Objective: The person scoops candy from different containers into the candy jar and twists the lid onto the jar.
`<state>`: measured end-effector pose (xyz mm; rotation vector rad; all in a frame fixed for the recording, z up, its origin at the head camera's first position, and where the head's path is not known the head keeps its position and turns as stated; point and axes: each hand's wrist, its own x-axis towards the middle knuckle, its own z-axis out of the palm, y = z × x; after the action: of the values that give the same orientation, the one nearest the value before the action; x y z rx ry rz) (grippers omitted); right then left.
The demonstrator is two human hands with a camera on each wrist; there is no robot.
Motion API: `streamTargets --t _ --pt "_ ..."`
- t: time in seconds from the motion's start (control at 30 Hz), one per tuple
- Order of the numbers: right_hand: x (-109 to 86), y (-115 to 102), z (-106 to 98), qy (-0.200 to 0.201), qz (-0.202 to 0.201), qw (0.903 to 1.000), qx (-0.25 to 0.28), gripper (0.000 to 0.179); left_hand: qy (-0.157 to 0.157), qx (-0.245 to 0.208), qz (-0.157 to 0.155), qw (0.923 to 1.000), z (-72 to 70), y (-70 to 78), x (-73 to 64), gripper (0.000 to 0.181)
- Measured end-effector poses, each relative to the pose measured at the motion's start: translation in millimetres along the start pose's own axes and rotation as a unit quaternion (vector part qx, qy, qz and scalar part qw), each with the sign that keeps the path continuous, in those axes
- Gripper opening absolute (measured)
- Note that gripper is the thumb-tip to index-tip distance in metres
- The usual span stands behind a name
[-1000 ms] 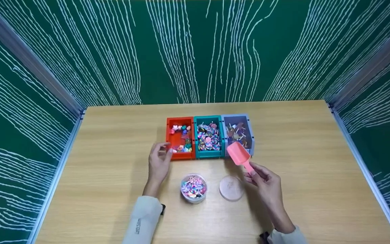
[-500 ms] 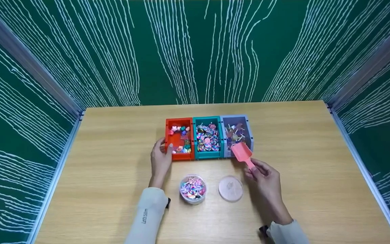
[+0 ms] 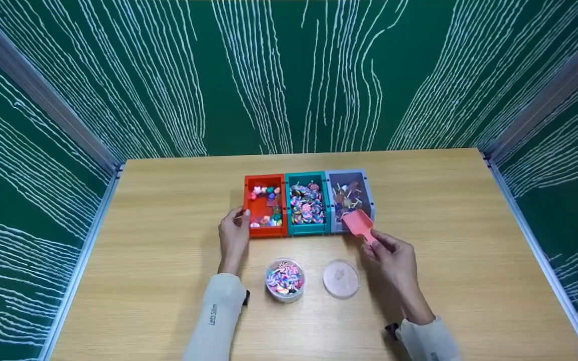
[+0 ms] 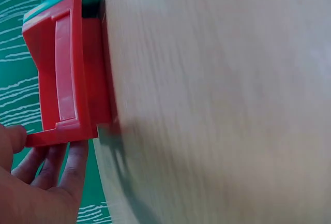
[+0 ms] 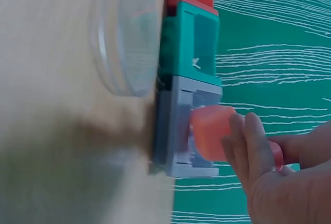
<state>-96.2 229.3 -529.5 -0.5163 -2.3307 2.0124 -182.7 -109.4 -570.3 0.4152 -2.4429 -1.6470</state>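
My left hand [image 3: 234,239] holds the left wall of the red bin [image 3: 265,231], thumb at the rim and fingers along the outside in the left wrist view. Small colourful charms lie in that bin. Joined to it are a teal bin [image 3: 309,228] with lollipop-like pieces and a grey-lilac bin [image 3: 346,175] with pale stick pieces. My right hand [image 3: 394,258] pinches the handle of a pink scoop [image 3: 357,222], its bowl over the front of the grey-lilac bin. The right wrist view shows the scoop [image 5: 209,131] at that bin's opening; whether it carries anything is hidden there.
A clear round tub [image 3: 285,298] full of colourful swirl pieces stands in front of the bins. To its right lies a clear round lid [image 3: 340,279]. The wooden table [image 3: 158,225] is bordered by green walls with white wavy lines.
My left hand has come onto the red bin's left wall and taken hold of it. The scoop in my right hand has shifted slightly right and down at the grey-lilac bin's front.
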Motion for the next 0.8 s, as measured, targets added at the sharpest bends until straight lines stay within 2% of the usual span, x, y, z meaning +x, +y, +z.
streamTargets --t 0.13,0.47,0.63,0.8 --pt "1.2 -12 -4 -0.013 0.001 0.9992 -0.039 0.032 -0.008 0.003 -0.004 1.0 -2.5 3.0 1.2 0.03" --pt "9.7 -41 -9 -0.052 0.012 0.9894 -0.135 0.033 -0.028 0.033 0.032 0.9985 -8.0 6.6 4.1 0.027" --pt "19.4 -50 -7 -0.068 0.026 0.9857 -0.152 0.034 -0.027 0.05 0.037 0.9977 -9.1 5.2 4.9 0.027" --pt "28.5 -51 -4 -0.065 0.019 0.9888 -0.133 0.035 -0.029 0.04 0.047 0.9977 -6.9 5.2 7.8 0.028"
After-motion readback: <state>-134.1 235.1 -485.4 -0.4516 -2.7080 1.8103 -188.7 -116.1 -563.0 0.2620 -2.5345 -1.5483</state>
